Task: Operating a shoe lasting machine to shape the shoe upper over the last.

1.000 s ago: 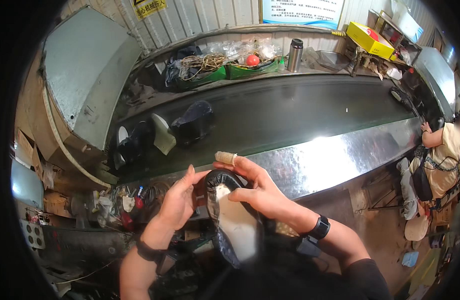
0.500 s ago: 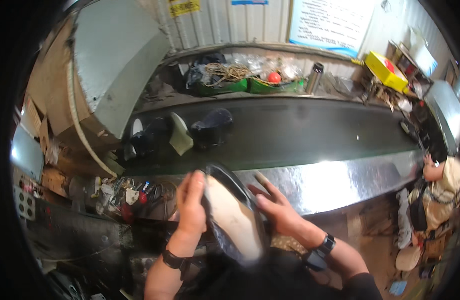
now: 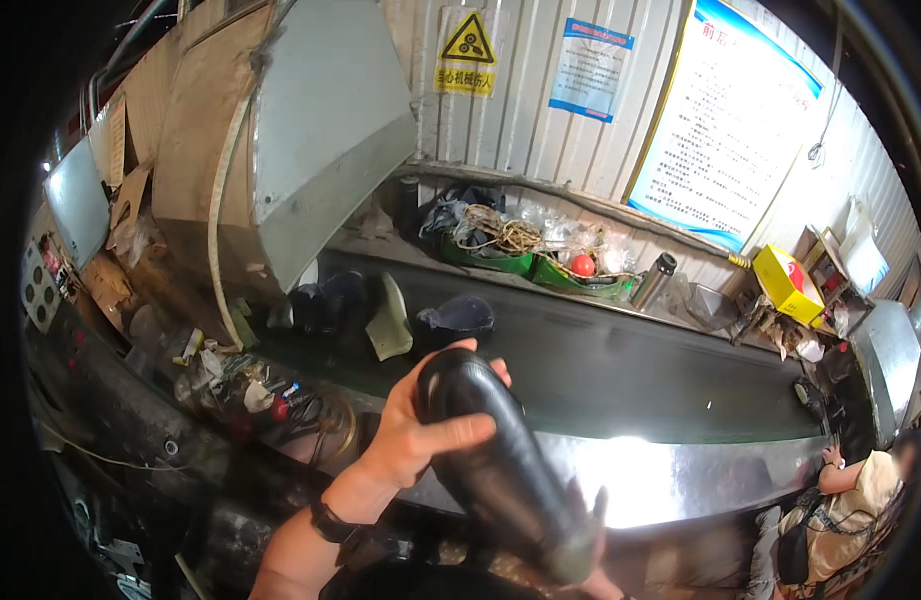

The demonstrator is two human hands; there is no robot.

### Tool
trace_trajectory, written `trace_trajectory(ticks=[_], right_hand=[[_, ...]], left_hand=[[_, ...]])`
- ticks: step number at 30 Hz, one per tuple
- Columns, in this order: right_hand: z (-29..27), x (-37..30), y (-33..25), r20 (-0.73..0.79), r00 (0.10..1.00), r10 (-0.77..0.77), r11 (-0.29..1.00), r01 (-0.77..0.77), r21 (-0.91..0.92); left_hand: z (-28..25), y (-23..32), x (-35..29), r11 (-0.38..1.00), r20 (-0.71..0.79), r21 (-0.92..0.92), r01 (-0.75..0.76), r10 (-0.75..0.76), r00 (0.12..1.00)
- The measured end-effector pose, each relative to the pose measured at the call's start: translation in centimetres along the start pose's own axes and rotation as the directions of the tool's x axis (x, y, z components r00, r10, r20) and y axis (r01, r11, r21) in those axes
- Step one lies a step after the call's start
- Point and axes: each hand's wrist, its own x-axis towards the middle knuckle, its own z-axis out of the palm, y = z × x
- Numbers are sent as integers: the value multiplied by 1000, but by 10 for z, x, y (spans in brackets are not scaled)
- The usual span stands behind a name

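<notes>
In front of me I hold a black leather shoe upper [image 3: 511,470], which looks stretched over a last, tilted with its rounded toe up and left. My left hand [image 3: 411,440] is wrapped round the toe end, thumb across the top and fingertips showing at the far side. Around the lower, greenish-brown end is my right hand [image 3: 601,575], blurred and mostly hidden, so its grip is unclear. Beyond, on the dark belt [image 3: 621,370], lie a pale green curved piece [image 3: 389,322] and dark shoe-like pieces [image 3: 326,300], with another dark one [image 3: 461,315] nearest my left hand.
A shiny metal ledge [image 3: 621,480] runs along the belt's near side. Green bins [image 3: 581,278] of cord and plastic and a steel flask [image 3: 655,280] stand behind it. At left are a grey machine hood [image 3: 331,130] and cluttered small items [image 3: 246,385]. A co-worker's hand [image 3: 832,456] is at right.
The shoe has been turned over from its pale underside to its black top. My left thumb now crosses it, and my right hand has moved down to the lower end. The view has shifted upward.
</notes>
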Motion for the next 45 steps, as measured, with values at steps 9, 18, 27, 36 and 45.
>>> trace_trajectory(ticks=[9, 18, 27, 36, 45], right_hand=[[25, -30, 27, 12, 965, 260, 956, -259, 137], [17, -35, 27, -61, 964, 260, 963, -254, 91], [-44, -9, 17, -496, 844, 207, 978, -178, 106], [-350, 92, 191, -714, 50, 698, 716, -47, 697], [-31, 192, 324, 71, 619, 782, 378, -561, 736]], left_hand=[[11, -14, -6, 987, 217, 135, -83, 52, 975], [12, -27, -7, 979, 137, 170, -110, 87, 987], [-60, -138, 8, 860, -283, -68, 505, -502, 817], [-181, -178, -136, 633, -486, 572, 522, -251, 837], [-197, -147, -230, 834, -804, 327, 445, -2, 594]])
